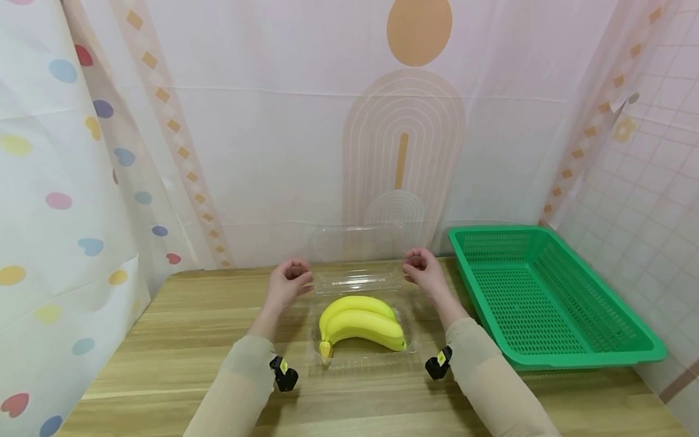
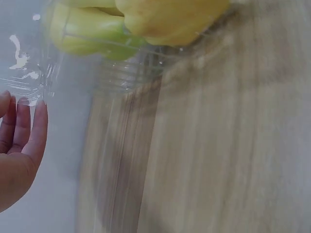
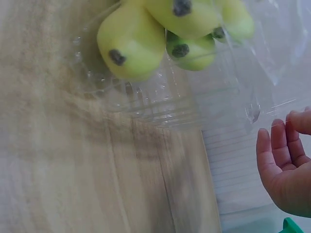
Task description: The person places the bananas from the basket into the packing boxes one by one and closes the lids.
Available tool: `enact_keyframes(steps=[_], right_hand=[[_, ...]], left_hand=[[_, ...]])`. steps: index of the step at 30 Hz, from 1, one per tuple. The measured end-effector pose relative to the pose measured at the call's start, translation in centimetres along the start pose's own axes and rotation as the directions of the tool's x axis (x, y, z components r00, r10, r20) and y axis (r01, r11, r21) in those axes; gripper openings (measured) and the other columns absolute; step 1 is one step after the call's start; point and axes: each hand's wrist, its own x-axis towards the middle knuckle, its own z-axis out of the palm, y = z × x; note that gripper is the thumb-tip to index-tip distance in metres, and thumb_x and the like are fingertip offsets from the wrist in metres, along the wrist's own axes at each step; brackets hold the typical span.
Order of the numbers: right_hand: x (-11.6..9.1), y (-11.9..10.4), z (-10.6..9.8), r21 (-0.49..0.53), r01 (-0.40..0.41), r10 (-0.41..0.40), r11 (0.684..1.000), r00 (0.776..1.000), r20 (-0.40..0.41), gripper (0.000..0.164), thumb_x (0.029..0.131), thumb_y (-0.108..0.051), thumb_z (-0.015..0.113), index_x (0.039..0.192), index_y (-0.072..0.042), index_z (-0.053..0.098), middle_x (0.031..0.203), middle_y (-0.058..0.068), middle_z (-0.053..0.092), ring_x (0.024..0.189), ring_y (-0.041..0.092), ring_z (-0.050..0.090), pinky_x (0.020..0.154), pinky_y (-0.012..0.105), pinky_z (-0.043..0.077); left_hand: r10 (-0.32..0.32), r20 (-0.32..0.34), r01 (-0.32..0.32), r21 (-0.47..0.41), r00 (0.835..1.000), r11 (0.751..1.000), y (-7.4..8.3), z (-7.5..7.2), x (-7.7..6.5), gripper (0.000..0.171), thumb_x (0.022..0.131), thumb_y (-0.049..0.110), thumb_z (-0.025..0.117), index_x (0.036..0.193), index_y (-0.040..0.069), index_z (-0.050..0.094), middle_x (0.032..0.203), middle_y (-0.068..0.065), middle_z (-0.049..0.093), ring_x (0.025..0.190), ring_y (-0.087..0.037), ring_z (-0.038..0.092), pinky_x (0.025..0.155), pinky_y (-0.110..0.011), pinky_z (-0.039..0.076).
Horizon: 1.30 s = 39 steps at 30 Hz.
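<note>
A bunch of yellow bananas [image 1: 360,325] lies in the base of a clear plastic clamshell container [image 1: 371,364], stem end to the left. The container's hinged lid [image 1: 357,243] stands raised at the back. At its left edge my left hand [image 1: 290,282] pinches the lid between thumb and fingertips. My right hand [image 1: 427,278] pinches the opposite edge in the same way. Dark banana tips [image 3: 181,50] show through the plastic in the right wrist view. In the left wrist view, my left fingers [image 2: 39,128] meet the lid's shiny edge.
A green plastic basket [image 1: 568,358] with slotted walls stands on the right of the wooden table [image 1: 218,321], close to my right forearm. Patterned curtains [image 1: 262,152] hang behind the table's back edge and along both sides.
</note>
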Motion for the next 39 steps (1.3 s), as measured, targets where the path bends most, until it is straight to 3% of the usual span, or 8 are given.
enact_keyframes(steps=[5, 12, 18, 22, 28, 33, 39], right_hand=[[-0.5, -0.3, -0.2, -0.019, 0.03, -0.03, 0.999, 1.0, 0.011, 0.016, 0.094, 0.009, 0.06, 0.108, 0.009, 0.052, 0.092, 0.012, 0.056, 0.081, 0.013, 0.055, 0.074, 0.026, 0.056], [-1.0, -0.4, -0.2, -0.022, 0.064, -0.063, 0.998, 0.998, 0.029, 0.016, 0.091, 0.017, 0.058, 0.103, 0.009, 0.051, 0.089, 0.009, 0.053, 0.079, 0.014, 0.054, 0.073, 0.024, 0.055], [-1.0, -0.3, -0.3, -0.075, 0.093, -0.089, 0.993, 0.995, 0.051, 0.015, 0.09, 0.017, 0.059, 0.099, 0.008, 0.051, 0.088, 0.01, 0.054, 0.079, 0.016, 0.054, 0.074, 0.024, 0.055], [-1.1, -0.2, -0.6, -0.167, 0.152, -0.139, 0.974, 0.986, 0.09, 0.014, 0.088, 0.014, 0.063, 0.095, 0.005, 0.054, 0.087, 0.01, 0.056, 0.081, 0.018, 0.054, 0.074, 0.023, 0.052], [-1.1, 0.2, -1.2, -0.244, 0.274, -0.231, 0.93, 0.954, 0.19, 0.012, 0.088, 0.012, 0.065, 0.089, 0.004, 0.056, 0.088, 0.011, 0.059, 0.087, 0.021, 0.058, 0.079, 0.028, 0.05], [-1.5, 0.4, -1.5, -0.255, 0.294, -0.243, 0.921, 0.946, 0.214, 0.013, 0.09, 0.008, 0.065, 0.086, 0.001, 0.055, 0.093, 0.014, 0.059, 0.092, 0.026, 0.06, 0.081, 0.032, 0.052], [-1.9, 0.6, -1.6, -0.292, 0.325, -0.266, 0.899, 0.937, 0.225, 0.015, 0.089, 0.01, 0.065, 0.087, 0.0, 0.054, 0.089, 0.009, 0.056, 0.089, 0.023, 0.057, 0.079, 0.032, 0.052]], left_hand=[[0.074, 0.02, -0.075, 0.075, 0.997, 0.994, 0.0, 0.0, -0.5, 0.019, 0.093, -0.011, 0.06, 0.11, -0.014, 0.053, 0.096, -0.015, 0.059, 0.082, -0.014, 0.061, 0.075, -0.032, 0.06], [0.142, 0.002, -0.142, 0.086, 0.99, 0.986, -0.1, 0.1, -1.0, 0.012, 0.091, -0.014, 0.061, 0.101, -0.009, 0.058, 0.093, -0.02, 0.058, 0.081, -0.016, 0.061, 0.074, -0.031, 0.06], [0.207, -0.011, -0.204, 0.126, 0.978, 0.971, -0.1, 0.2, -1.2, 0.011, 0.09, -0.014, 0.062, 0.1, -0.014, 0.057, 0.093, -0.021, 0.059, 0.081, -0.015, 0.06, 0.074, -0.028, 0.059], [0.257, 0.015, -0.256, 0.166, 0.966, 0.952, -0.2, -0.3, -1.4, 0.01, 0.088, -0.014, 0.064, 0.097, -0.014, 0.059, 0.09, -0.02, 0.059, 0.081, -0.016, 0.06, 0.075, -0.027, 0.059], [0.313, 0.079, -0.323, 0.259, 0.946, 0.91, -0.3, -1.4, -1.8, 0.011, 0.085, -0.012, 0.069, 0.09, -0.007, 0.063, 0.09, -0.018, 0.063, 0.083, -0.018, 0.063, 0.076, -0.02, 0.054], [0.331, 0.118, -0.351, 0.3, 0.936, 0.887, -0.4, -1.7, -2.0, 0.012, 0.085, -0.011, 0.071, 0.088, -0.002, 0.064, 0.09, -0.013, 0.067, 0.088, -0.018, 0.065, 0.078, -0.026, 0.056], [0.357, 0.143, -0.384, 0.343, 0.923, 0.857, -0.5, -2.0, -2.5, 0.015, 0.084, -0.012, 0.071, 0.086, 0.001, 0.064, 0.092, -0.012, 0.065, 0.09, -0.013, 0.063, 0.081, -0.035, 0.058]])
